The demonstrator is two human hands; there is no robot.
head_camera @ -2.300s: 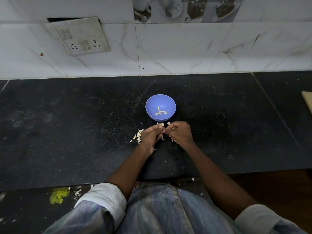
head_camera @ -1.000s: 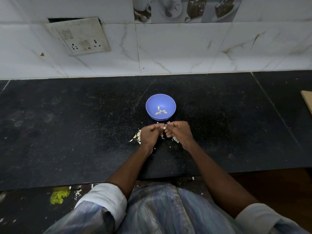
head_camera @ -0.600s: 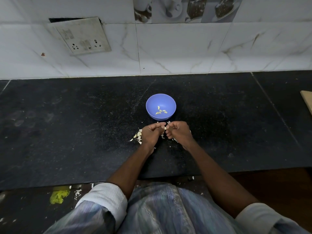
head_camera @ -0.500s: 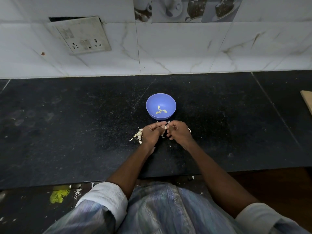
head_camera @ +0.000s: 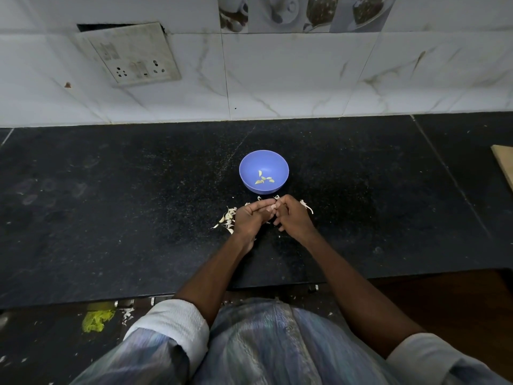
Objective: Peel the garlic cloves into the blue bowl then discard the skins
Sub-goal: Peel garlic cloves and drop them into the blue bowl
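Observation:
A blue bowl (head_camera: 251, 165) stands mid-counter with several peeled garlic cloves (head_camera: 264, 179) in its bottom. Just in front of it my left hand (head_camera: 249, 218) and my right hand (head_camera: 293, 215) meet, fingers curled, pinching one small pale garlic clove (head_camera: 273, 207) between their fingertips. Most of that clove is hidden by the fingers. Loose garlic skins (head_camera: 227, 218) lie on the counter left of my left hand, and a few more skin scraps (head_camera: 306, 205) lie beside my right hand.
The black stone counter (head_camera: 111, 204) runs to a white tiled wall with a socket plate (head_camera: 130, 55). A wooden board edge (head_camera: 503, 165) shows at the far right. Yellow scraps (head_camera: 97, 319) lie on the floor below the counter's front edge.
Both hands have stayed together at the same spot below the bowl, fingers working on the clove. A skin scrap now shows to the right of my right hand.

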